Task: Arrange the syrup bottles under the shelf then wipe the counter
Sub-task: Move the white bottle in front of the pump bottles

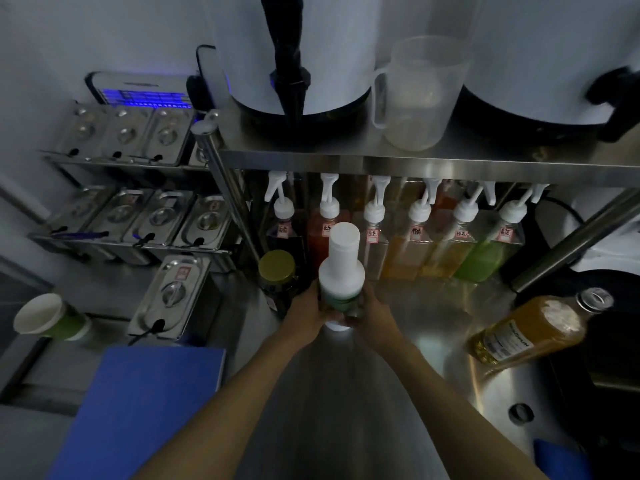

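A white-capped, green-labelled bottle (341,271) is gripped by the left hand (309,311) and right hand (371,312), fingers curled round its base. Six square pump bottles (401,244) are already lined under the steel shelf (415,164). The amber glass bottle (533,332) is still left out, and the steel counter (346,410) is judged unwiped.

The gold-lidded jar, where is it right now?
In the head view the gold-lidded jar stands on the steel counter left of centre, beside the left hand, before the leftmost pump bottle.

Two bare forearms, no sleeves, watch or rings showing; left hand (306,308) and right hand (369,311) are ungloved.
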`<action>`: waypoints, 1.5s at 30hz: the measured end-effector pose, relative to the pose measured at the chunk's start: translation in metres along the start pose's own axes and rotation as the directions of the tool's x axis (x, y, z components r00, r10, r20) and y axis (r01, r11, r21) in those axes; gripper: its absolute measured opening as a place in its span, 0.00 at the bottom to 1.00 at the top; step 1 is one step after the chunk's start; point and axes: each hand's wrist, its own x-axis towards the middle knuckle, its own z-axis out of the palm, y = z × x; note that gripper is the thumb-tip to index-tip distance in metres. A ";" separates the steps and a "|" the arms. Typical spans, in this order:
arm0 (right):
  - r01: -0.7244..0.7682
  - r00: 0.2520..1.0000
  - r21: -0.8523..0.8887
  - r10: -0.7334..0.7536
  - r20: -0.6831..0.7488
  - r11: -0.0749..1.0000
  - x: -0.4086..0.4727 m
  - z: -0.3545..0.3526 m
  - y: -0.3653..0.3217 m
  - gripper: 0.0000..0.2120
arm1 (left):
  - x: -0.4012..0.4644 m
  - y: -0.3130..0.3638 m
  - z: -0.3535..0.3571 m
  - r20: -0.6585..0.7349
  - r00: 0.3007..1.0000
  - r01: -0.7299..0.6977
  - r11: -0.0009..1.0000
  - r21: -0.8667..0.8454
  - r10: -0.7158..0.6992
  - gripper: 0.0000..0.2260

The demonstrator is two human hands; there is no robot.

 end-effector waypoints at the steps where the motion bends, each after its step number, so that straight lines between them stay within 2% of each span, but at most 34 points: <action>1: -0.020 1.000 -0.014 0.020 0.002 1.000 0.000 0.003 0.002 0.43 | -0.002 -0.001 0.001 0.001 1.000 0.006 1.000 0.015 -0.006 0.38; 7: -0.078 0.995 0.020 0.079 -0.062 0.997 0.006 0.019 0.011 0.41 | -0.013 -0.016 0.013 -0.043 0.993 0.112 0.989 0.092 -0.109 0.18; 10: -0.077 0.994 0.062 0.081 -0.069 0.995 0.009 0.024 0.012 0.37 | -0.014 -0.019 0.018 -0.077 0.987 0.142 0.990 0.026 -0.140 0.15; 13: -0.062 0.995 0.092 0.068 -0.074 0.994 0.013 0.031 0.009 0.34 | -0.013 -0.023 0.017 -0.136 0.983 0.124 0.992 0.017 -0.121 0.14; 16: -0.038 0.996 0.104 0.046 -0.079 0.994 0.020 0.034 0.004 0.37 | -0.013 -0.031 0.012 -0.173 0.979 0.114 0.993 0.038 -0.106 0.14; 20: -0.039 0.996 0.075 0.045 -0.083 0.996 0.028 0.038 0.004 0.36 | -0.016 -0.051 0.000 -0.180 0.968 0.180 0.984 0.005 -0.176 0.09; 24: -0.055 0.993 0.082 0.062 -0.095 0.995 0.035 0.041 0.003 0.35 | -0.023 -0.069 -0.014 -0.187 0.970 0.185 0.969 0.163 -0.153 0.09; 29: -0.040 0.994 0.099 0.049 -0.094 0.994 0.041 0.045 0.001 0.34 | -0.027 -0.081 -0.026 -0.246 0.961 0.197 0.939 0.282 -0.128 0.10; 37: -0.042 0.995 0.091 0.050 -0.088 0.995 0.044 0.044 -0.002 0.35 | -0.023 -0.086 -0.031 -0.239 0.957 0.213 0.954 0.209 -0.162 0.11; 42: -0.048 0.997 0.023 0.049 -0.063 0.999 0.034 0.042 -0.003 0.42 | -0.024 -0.084 -0.026 -0.210 0.960 0.230 0.950 0.210 -0.186 0.11; 43: -0.053 0.996 0.004 0.054 -0.065 0.999 0.031 0.042 0.000 0.42 | -0.025 -0.083 -0.024 -0.206 0.960 0.228 0.953 0.199 -0.187 0.11; 45: -0.065 0.996 -0.081 0.060 -0.061 0.995 0.020 0.036 0.006 0.35 | -0.027 -0.075 -0.017 -0.186 0.968 0.207 0.960 0.190 -0.172 0.10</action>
